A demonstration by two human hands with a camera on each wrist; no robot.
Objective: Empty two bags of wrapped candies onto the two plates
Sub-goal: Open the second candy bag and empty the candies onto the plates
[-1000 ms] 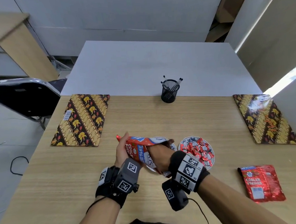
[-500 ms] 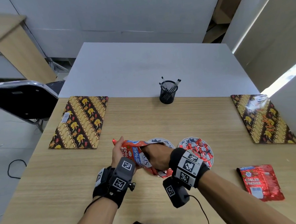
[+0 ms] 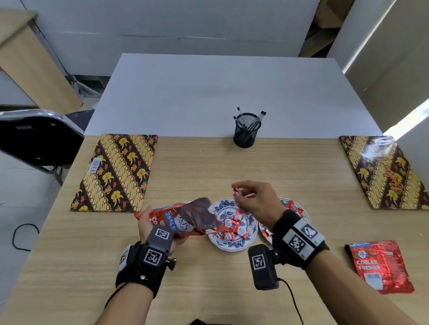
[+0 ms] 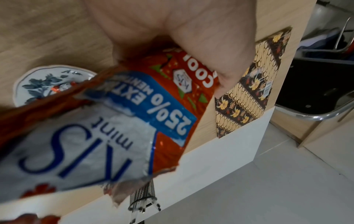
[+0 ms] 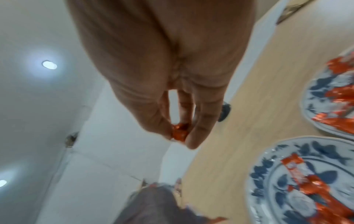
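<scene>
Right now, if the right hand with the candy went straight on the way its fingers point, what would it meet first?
The right hand pinches a wrapped candy, fingers aimed forward-left over the wooden table. Bare tabletop looks first; the pen holder sits right of that line, though depth is unclear.

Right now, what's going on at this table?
A person is emptying candy bags onto two plates. The left hand holds a torn-open bag beside the near plate, which has some candies. The right hand pinches one candy above it. The far plate is already heaped, and another bag lies flat on the table.
</scene>
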